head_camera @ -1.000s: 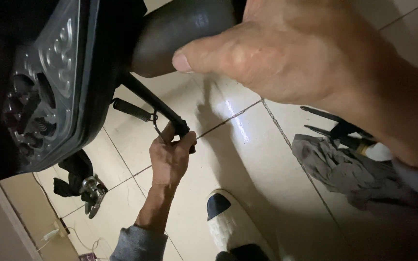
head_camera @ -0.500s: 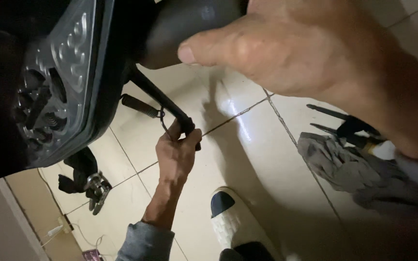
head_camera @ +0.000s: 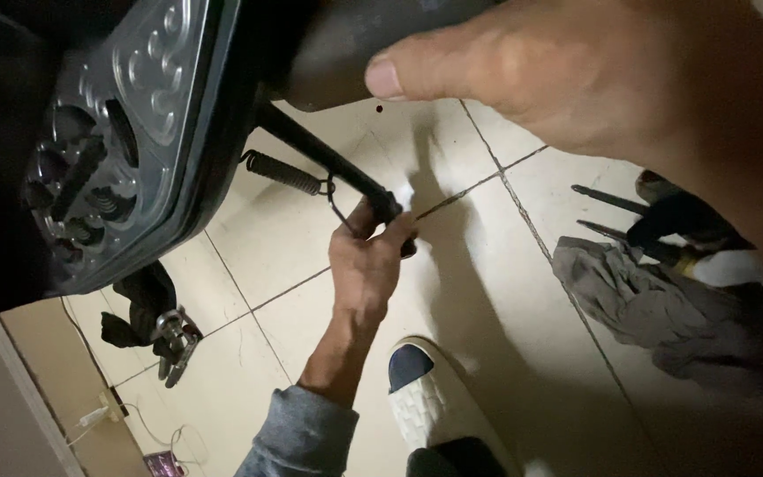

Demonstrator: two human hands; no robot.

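spring (head_camera: pixel 283 172) left of stand (head_camera: pixel 328 159), rag (head_camera: pixel 638 300) right

Tiled floor (head_camera: pixel 311 256) — rag (head_camera: pixel 629 296), screwdrivers (head_camera: pixel 615 201)

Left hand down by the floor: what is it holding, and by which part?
The left hand grips the lower end of the black stand bar, beside the hook of the coil spring. The right hand presses on the dark curved part above.

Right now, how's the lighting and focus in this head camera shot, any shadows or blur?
Head view: dim, with one light casting a long dark shadow across the pale floor tiles; the right hand, close to the lens, is large and soft; the left hand by the spring is fairly sharp; the upper-left corner is nearly black.
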